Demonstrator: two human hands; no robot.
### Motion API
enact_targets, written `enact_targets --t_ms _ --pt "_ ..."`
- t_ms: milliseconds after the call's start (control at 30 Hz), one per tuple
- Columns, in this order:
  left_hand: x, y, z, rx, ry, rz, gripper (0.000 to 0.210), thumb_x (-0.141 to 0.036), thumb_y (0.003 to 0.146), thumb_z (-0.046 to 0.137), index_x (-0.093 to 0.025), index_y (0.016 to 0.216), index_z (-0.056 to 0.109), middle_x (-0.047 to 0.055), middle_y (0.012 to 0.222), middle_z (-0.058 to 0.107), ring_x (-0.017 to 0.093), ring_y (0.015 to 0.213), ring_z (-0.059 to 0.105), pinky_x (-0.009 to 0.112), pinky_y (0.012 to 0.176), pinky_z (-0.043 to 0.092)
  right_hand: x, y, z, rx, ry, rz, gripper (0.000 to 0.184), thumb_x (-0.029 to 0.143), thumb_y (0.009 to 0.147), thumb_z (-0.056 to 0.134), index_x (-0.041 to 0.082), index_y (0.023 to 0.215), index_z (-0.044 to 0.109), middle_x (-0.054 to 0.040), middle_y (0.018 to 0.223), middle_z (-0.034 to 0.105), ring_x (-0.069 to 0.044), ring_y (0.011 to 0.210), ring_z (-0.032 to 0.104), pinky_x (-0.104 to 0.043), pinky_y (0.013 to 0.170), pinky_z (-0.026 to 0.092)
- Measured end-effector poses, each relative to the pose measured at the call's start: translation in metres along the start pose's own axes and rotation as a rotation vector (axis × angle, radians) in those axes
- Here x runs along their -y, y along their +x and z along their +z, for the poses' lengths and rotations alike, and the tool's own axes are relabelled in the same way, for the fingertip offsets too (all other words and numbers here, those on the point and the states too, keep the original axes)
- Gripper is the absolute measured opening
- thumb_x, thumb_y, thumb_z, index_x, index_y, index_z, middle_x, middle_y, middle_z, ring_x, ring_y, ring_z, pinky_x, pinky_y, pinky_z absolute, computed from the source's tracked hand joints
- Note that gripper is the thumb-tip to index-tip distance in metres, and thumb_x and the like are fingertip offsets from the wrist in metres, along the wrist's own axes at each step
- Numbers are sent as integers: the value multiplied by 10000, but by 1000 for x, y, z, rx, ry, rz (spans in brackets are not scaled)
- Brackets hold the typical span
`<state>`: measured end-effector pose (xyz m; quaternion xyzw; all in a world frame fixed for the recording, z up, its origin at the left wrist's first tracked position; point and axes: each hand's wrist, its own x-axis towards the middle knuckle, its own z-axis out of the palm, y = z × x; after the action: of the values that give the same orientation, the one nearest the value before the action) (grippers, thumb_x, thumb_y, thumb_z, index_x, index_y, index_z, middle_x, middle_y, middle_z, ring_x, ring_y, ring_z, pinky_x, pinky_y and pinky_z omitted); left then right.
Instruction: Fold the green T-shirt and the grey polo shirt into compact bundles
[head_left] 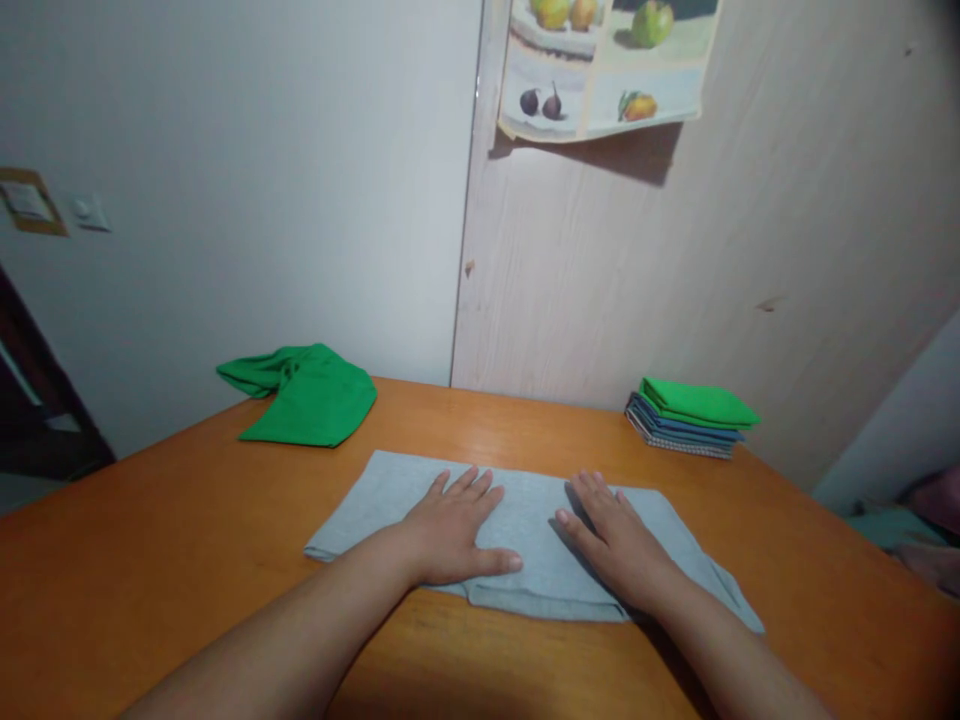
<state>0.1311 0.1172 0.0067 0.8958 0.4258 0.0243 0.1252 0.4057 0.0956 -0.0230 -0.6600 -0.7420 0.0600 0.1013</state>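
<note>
A light grey cloth (529, 525), folded in layers, lies flat across the middle of the orange-brown table (187, 520). My left hand (454, 530) rests palm down on its left half, fingers spread and thumb pointing right. On the right half is my right hand (619, 540), its fingers stretched out and close together, the thumb held apart. Neither hand grips the fabric. Along the near edge, the cloth's folded layers show, and a loose flap sticks out at the lower right corner.
A crumpled green cloth (315, 400) lies at the table's back left. Toward the back right stands a stack of folded cloths (690, 418), bright green on top, with blue and checked ones below. Behind the table is a wall (337, 200) with a fruit poster (607, 75).
</note>
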Motion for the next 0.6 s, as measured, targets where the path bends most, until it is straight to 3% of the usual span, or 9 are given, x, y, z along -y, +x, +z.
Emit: enact_targets --t_ms 200,333,500,600 --pt "-1 -1 -1 1 -8 -3 1043 -905 800 310 -220 1585 260 124 1659 126 328 1538 53 578 1213 34 11 -10 1 133 -12 -102 874 738 931 285 139 1568 295 -102 1635 227 -270 1534 128 -497 1241 65" --pt "-2 -2 -2 3 -13 1 1062 -910 795 306 -204 1586 254 138 1658 129 336 1537 48 589 1211 36 16 -7 0 108 -4 -80 851 723 941 281 152 1571 292 -100 1635 231 -275 1532 134 -506 1239 77" --pt "1 -1 0 1 -28 22 1006 -915 785 324 -301 1580 264 131 1662 116 363 1532 48 635 1188 42 40 0 0 -31 34 -139 816 682 968 267 153 1588 234 -91 1658 132 -260 1539 68 -503 1238 107" --pt "3 0 2 -4 -37 33 987 -913 784 339 -343 1582 235 126 1663 116 375 1529 45 655 1177 37 51 2 3 30 53 -204 749 649 987 251 201 1587 247 -77 1661 129 -249 1539 72 -511 1233 121"
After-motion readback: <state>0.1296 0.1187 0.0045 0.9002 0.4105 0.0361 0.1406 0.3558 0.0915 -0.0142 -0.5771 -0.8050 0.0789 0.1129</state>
